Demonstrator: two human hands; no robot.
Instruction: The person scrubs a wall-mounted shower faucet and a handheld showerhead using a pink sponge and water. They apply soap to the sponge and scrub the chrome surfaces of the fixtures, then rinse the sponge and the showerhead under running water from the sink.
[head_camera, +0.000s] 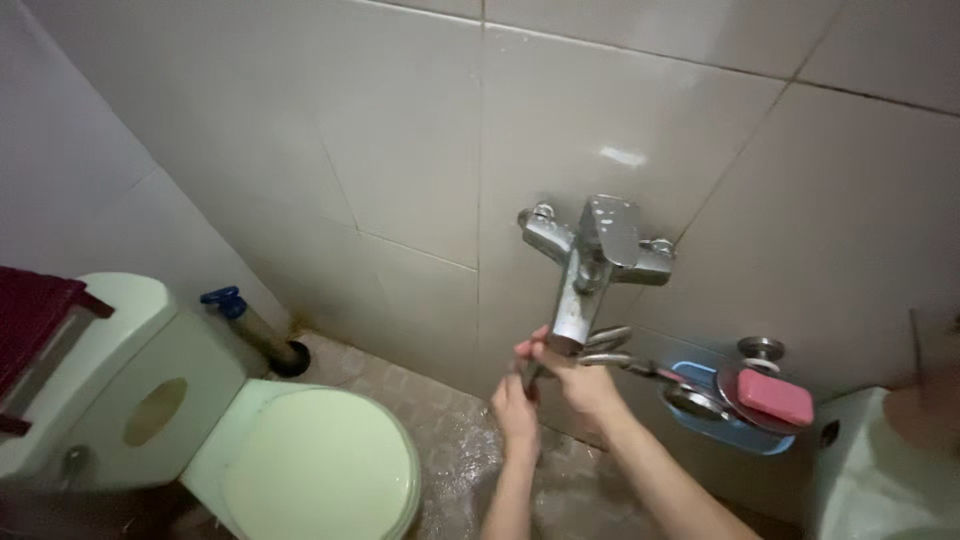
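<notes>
Both hands working under the wall tap.

The pale green toilet (300, 460) is sitting at left, the chrome tap (592, 262) jutting from the tiles, pink soap (776, 397) lying on a blue dish (735, 432) beside it. The right hand (575, 375) is curling shut around the spout's end; the left hand (515, 405) is gripping a thin tool (531, 377) just beneath.

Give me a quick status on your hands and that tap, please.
Right hand gripping the tap spout's lower end. Left hand just below, holding a thin tool. Hose and soap close on the right.
</notes>
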